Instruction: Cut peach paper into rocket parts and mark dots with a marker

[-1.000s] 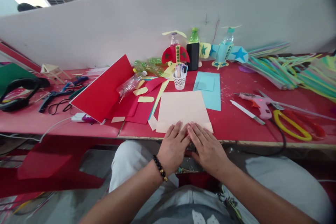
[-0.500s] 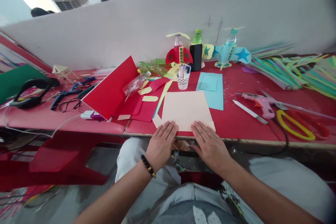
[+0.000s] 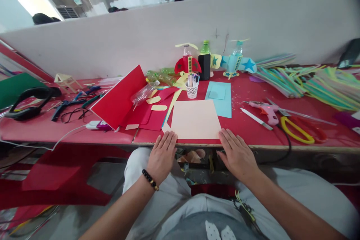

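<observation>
A pale peach sheet of paper [image 3: 195, 120] lies flat near the front edge of the red table. My left hand [image 3: 164, 150] rests at its lower left corner, palm down, fingers stretched out. At the lower right corner lies my right hand [image 3: 236, 153], also flat, with its thumb apart from the fingers. Neither hand grips anything. Behind the sheet stands a patterned cup of pens [image 3: 192, 90]. Light blue paper [image 3: 225, 107] lies to the right of the cup, with a smaller blue piece on it.
To the right are a white-handled cutter [image 3: 255, 118], a pink glue gun [image 3: 267, 110] and yellow-handled scissors [image 3: 295, 131]. Red board [image 3: 119, 97] leans at the left beside a clear bottle [image 3: 144, 92]. Bottle planes [image 3: 234, 60] and a black phone [image 3: 204, 66] stand at the back.
My hands have moved apart along the sheet's front edge, left hand to the left and right hand to the right. The camera view has shifted a little.
</observation>
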Demonstrator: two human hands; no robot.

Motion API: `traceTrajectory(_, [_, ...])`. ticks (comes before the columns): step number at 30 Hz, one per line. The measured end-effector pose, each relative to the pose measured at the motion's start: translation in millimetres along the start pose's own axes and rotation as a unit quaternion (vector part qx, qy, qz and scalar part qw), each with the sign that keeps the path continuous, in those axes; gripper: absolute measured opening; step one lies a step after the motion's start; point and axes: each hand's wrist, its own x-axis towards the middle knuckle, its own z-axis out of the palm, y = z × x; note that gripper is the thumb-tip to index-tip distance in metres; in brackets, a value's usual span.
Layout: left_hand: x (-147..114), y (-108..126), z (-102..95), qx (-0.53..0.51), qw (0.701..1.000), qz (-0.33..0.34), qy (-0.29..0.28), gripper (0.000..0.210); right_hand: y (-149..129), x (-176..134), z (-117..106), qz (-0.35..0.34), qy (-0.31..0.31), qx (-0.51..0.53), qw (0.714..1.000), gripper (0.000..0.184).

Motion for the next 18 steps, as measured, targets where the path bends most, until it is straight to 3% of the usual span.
traceTrajectory(18, [-6.7, -0.7, -8.2, -0.023, 0.999, -0.022, 0.002, 0.045, -2.6, -2.3, 3.8, 0.011, 0.013, 0.014, 1.0, 0.055])
